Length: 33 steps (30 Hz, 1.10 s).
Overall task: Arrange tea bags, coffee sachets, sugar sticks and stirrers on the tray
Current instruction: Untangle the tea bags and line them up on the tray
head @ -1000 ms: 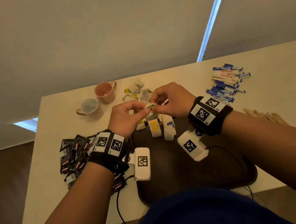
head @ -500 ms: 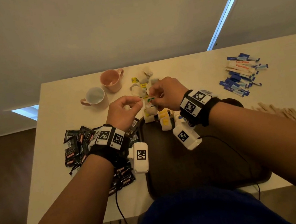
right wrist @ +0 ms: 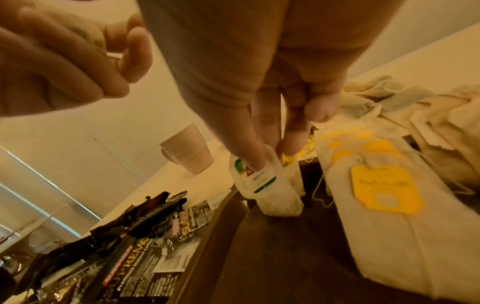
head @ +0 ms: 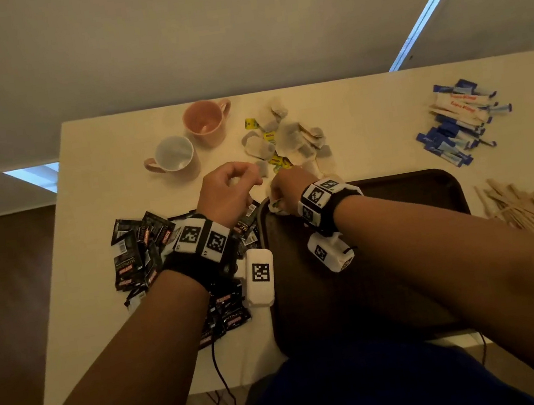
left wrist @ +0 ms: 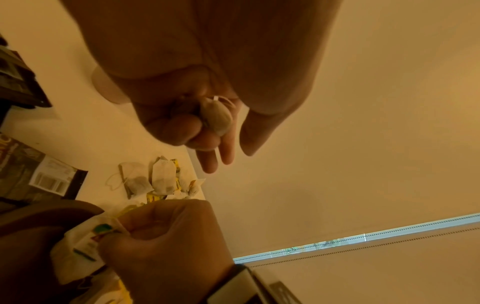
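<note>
My right hand point(head: 278, 200) pinches a white tea bag with a green and red tag point(right wrist: 262, 181) and holds it low over the far left corner of the dark tray point(head: 396, 193). Beside it on the tray lie tea bags with yellow tags point(right wrist: 384, 185). My left hand point(head: 241, 180) hovers just left of the right one, fingers curled round a small tea bag point(left wrist: 217, 117). The loose tea bag pile point(head: 287, 140) lies beyond the tray. Black coffee sachets point(head: 138, 252) lie to the left, sugar sticks point(head: 457, 118) at the far right, and wooden stirrers point(head: 530, 211) right of the tray.
A pink cup point(head: 206, 121) and a white-lined cup point(head: 175, 155) stand at the back left of the cream table point(head: 366, 107). Most of the tray's surface is bare. Cables hang off the table's near edge.
Both hands were working one tea bag together. The right hand has since carried it down to the tray's far left corner, and the left hand has drawn away to the left.
</note>
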Motion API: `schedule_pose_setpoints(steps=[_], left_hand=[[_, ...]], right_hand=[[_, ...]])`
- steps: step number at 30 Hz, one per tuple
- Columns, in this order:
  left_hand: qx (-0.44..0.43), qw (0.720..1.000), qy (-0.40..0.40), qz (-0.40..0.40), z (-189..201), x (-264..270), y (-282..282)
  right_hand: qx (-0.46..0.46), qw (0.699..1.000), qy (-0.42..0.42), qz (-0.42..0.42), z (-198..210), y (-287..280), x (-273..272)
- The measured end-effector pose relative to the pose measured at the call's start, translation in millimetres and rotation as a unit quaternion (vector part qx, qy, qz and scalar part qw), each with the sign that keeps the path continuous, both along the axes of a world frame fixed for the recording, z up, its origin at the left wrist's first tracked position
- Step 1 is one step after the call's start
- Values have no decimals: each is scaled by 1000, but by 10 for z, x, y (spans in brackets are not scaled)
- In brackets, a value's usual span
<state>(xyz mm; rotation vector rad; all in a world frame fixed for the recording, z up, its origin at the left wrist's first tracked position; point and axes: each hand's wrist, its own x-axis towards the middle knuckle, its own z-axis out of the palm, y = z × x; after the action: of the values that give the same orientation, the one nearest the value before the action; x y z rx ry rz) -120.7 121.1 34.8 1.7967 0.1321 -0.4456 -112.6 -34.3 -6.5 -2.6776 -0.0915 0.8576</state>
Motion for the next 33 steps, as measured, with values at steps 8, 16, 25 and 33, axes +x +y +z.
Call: schedule_pose_setpoints(steps=[8,16,25,33], left_hand=[[-40,999,32,5,15,-1,-14],[-70,995,74,14,-19,-78,-25],[-100,992,76,23,-21,-201,-31],[-180,979,93,30,129,-323,-121]], right_hand=[[-36,999,-4,-6,-1,12,113],[-33,998,-45,-18,-33,-74,116],[63,986,-118,-98,150,-273,-4],[231,940,-241,-65,643,-301,-275]])
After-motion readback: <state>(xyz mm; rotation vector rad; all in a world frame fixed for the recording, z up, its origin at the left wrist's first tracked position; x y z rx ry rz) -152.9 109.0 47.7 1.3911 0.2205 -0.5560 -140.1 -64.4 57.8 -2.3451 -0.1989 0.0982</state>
